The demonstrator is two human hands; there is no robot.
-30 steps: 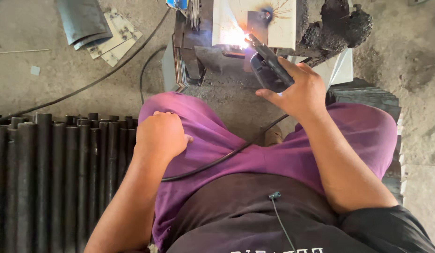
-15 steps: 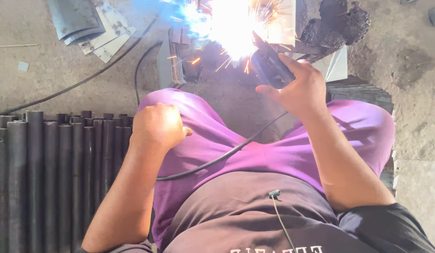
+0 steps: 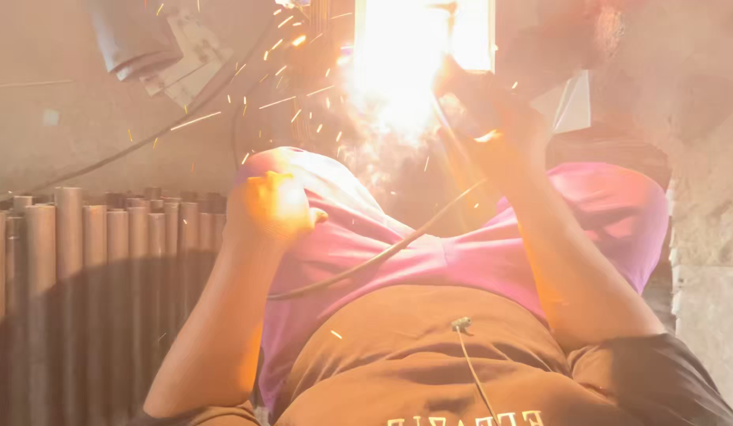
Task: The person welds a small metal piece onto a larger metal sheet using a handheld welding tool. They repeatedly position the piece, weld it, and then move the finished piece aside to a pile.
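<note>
Welding torch point(image 3: 461, 75): I see it only as a dark shape inside the glare, raised at the top centre, just in front of the bright arc.
Arc point(image 3: 406, 63): a white-orange flare fills the top middle of my view and washes out the metal piece behind it; sparks point(image 3: 291, 39) fly off to the left.
Right hand point(image 3: 492, 106): it is up by the arc, wrapped around the torch handle as far as I can make out; the glare blurs the fingers, yet the grip reads as closed on the torch.
Cable point(image 3: 382, 252): a thin line runs from the right hand down and left across the purple trousers point(image 3: 477, 260), ending near the left thigh.
Left hand point(image 3: 273, 207): curled into a loose fist, resting on the left knee, holding nothing I can see; it sits well apart from the arc.
Lap: the trousers cover both knees, and a dark shirt point(image 3: 414, 355) fills the lower middle, with a small clip microphone point(image 3: 461, 323) and its thin wire on it.
Pipes point(image 3: 90, 268): a row of dark round pipes lies side by side on the left, just beside the left forearm.
Floor point(image 3: 697, 118): bare concrete around me; a second cable point(image 3: 130, 150) crosses it at upper left, near a grey roll point(image 3: 134, 39) and some pale flat scraps point(image 3: 189, 75).
</note>
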